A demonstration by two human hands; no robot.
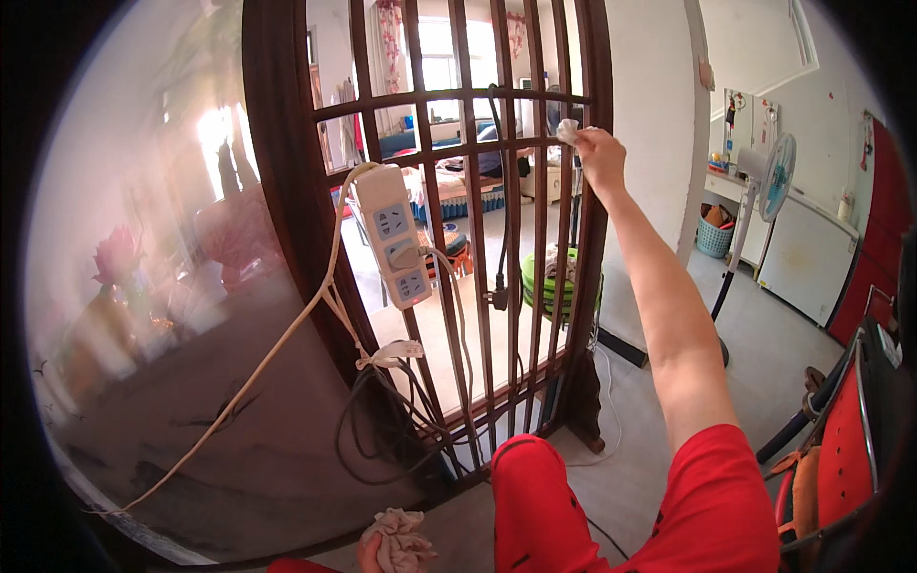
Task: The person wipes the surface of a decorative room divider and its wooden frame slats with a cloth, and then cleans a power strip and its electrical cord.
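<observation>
A dark brown wooden lattice screen (594, 86) stands upright before me. My right hand (602, 159) is raised to its right side and pinches a small white cloth (567, 132) against a horizontal bar. Low at the bottom of the view, my left hand (370, 553) holds a crumpled pale cloth (398, 538), and most of that hand is hidden. Between the two hands, a white power strip (390, 233) hangs on the lattice with one plug in it. A black cord with a plug (497, 295) dangles from a crossbar.
Looped black cables (358, 444) hang low on the screen, beside a beige cord (276, 342) stretching down left. Behind the bars stands a green round container (537, 286). To the right are a standing fan (752, 175), a blue basket (715, 236) and a red-and-black chair (845, 444).
</observation>
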